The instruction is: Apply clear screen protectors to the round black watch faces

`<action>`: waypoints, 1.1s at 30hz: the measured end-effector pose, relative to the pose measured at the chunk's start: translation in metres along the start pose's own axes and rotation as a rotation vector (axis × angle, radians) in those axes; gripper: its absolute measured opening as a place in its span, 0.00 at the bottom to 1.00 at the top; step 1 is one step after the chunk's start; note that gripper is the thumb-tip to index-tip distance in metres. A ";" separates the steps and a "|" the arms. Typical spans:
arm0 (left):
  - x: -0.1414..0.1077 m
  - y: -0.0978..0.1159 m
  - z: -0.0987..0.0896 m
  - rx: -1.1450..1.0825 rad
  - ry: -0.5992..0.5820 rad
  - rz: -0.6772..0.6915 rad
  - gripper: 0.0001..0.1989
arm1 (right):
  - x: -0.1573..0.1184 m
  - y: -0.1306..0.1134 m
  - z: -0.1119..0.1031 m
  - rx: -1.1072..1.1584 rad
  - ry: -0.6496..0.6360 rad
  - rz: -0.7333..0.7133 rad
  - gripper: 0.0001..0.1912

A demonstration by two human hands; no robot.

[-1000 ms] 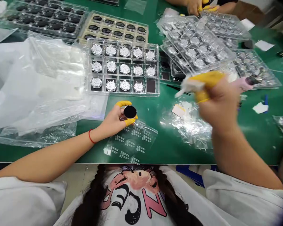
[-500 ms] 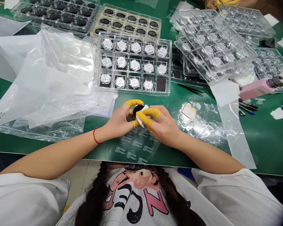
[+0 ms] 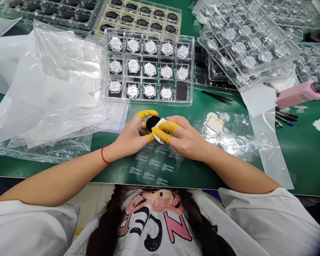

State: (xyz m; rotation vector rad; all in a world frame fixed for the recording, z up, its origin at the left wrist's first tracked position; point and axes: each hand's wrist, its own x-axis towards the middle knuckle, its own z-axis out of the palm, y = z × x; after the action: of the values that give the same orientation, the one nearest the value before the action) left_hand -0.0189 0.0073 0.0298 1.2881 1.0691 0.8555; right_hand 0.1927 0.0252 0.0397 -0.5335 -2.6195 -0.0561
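Observation:
My left hand, with yellow finger cots, grips a round black disc by its edge. My right hand, also wearing yellow cots, presses a white wipe against the disc and hides part of its face. Both hands rest just above a printed transparent film sheet. Beyond them lies a clear plastic tray holding several round silver pieces in separate cells. Its lower right cell shows only a black pad.
Loose plastic bags cover the left of the green mat. Stacked clear trays rise at the right, and a tray of black round pieces stands behind. Tweezers, pens and a pink bottle lie nearby.
My right hand has moved left from near the pink bottle to the black disc, bringing the white wipe onto it. The bottle now lies on the mat. My left hand still grips the disc.

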 end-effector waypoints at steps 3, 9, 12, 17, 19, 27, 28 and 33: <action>0.000 0.005 -0.002 0.017 0.051 0.020 0.34 | -0.003 0.012 -0.003 -0.033 0.122 -0.062 0.16; -0.003 0.005 -0.001 -0.018 0.038 0.042 0.30 | 0.001 0.018 -0.011 0.032 0.154 0.145 0.17; -0.002 -0.001 0.002 0.004 -0.018 0.085 0.29 | 0.009 0.008 -0.006 0.019 0.197 0.159 0.15; -0.002 -0.006 0.003 0.056 -0.046 0.094 0.28 | 0.018 -0.004 0.006 -0.116 0.237 -0.027 0.09; -0.001 -0.006 0.002 0.044 -0.056 0.079 0.29 | 0.016 -0.003 0.006 -0.120 0.236 -0.079 0.08; 0.000 -0.002 -0.001 0.002 0.028 0.127 0.31 | 0.002 0.011 -0.003 -0.105 0.207 -0.116 0.11; 0.000 -0.002 -0.001 -0.001 0.037 0.140 0.31 | 0.001 0.014 -0.003 -0.108 0.217 -0.115 0.11; -0.001 -0.003 0.000 0.013 0.060 0.140 0.29 | -0.002 0.023 -0.003 -0.163 0.273 -0.088 0.11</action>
State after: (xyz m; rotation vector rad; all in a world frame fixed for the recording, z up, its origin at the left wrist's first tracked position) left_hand -0.0198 0.0062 0.0268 1.3676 1.0415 0.9999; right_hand 0.2043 0.0459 0.0399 -0.4310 -2.3810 -0.3491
